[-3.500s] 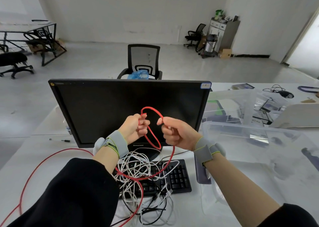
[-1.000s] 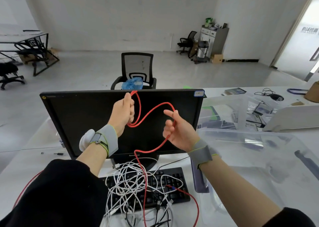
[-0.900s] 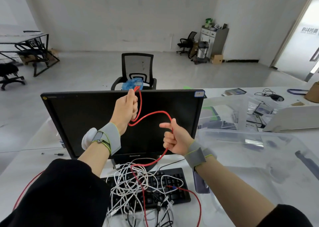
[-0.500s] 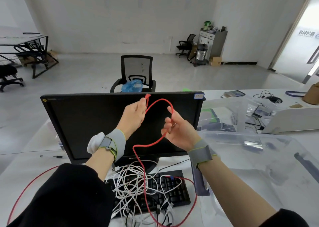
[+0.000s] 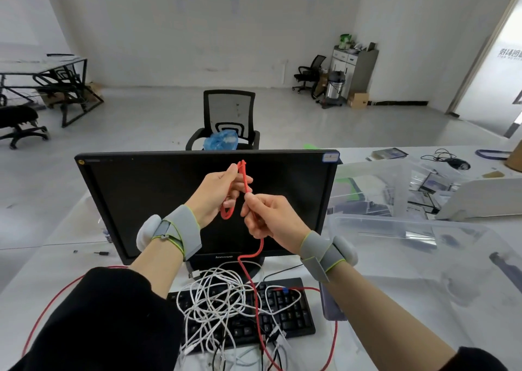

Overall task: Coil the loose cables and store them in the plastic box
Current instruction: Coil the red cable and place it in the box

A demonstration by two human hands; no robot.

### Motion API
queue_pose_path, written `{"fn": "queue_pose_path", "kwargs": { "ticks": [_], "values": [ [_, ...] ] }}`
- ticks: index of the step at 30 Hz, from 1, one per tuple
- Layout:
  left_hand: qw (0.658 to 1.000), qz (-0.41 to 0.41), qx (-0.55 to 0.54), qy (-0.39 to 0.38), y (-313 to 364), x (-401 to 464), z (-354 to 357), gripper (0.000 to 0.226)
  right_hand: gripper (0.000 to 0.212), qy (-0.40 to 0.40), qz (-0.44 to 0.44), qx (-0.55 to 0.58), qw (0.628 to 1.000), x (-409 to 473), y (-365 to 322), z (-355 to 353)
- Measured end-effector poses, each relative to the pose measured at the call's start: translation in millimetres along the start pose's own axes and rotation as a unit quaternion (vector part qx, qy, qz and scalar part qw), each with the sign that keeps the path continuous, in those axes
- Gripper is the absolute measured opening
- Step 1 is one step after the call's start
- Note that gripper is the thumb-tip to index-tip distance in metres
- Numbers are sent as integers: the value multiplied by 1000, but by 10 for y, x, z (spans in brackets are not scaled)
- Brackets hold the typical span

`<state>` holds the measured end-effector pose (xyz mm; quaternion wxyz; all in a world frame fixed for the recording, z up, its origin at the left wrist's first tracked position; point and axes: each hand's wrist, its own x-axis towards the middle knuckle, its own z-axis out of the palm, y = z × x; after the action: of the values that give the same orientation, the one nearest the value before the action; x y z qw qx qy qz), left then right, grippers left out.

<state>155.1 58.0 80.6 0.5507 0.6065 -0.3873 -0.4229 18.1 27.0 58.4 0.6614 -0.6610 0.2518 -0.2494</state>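
Both hands are up before my monitor [image 5: 169, 201]: left hand [image 5: 216, 191] grips small loops of the red cable [image 5: 255, 260], right hand [image 5: 271, 216] pinches its strand. White cables [image 5: 214, 294] cover the keyboard [image 5: 293, 314]; the plastic box [image 5: 423, 246] sits right on the desk [image 5: 70, 269].

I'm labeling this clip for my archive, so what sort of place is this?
Most likely a sparsely furnished office. A monitor and keyboard sit on a white desk, mesh office chairs stand on the open floor, and a cabinet stands against the far wall.
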Motion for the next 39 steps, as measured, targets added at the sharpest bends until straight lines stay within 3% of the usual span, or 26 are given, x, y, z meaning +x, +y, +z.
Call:
{"fn": "queue_pose_path", "kwargs": {
  "ticks": [7,12,17,22,28,32,39],
  "values": [
    [988,-56,-146,-4,43,-28,74,37,57,-20,63,-12,998,-34,72,214],
    [986,-52,-155,-39,35,-31,73,39,69,-19,111,-19,993,-17,211,279],
    [990,-17,-138,-32,81,-29,13,43,42,-17,95,40,995,-26,252,109],
    [996,-27,-74,-52,45,-59,-58,46,27,140,10,117,983,123,-38,-255],
    [993,-21,-13,-112,51,-64,69,48,22,99,12,45,994,267,-302,-207],
    [989,-9,64,-131,25,-74,60,39,28,102,98,151,978,297,-241,-226],
    [988,-16,83,-128,-62,-101,27,47,24,94,112,143,979,284,-146,-279]
  ]
}}
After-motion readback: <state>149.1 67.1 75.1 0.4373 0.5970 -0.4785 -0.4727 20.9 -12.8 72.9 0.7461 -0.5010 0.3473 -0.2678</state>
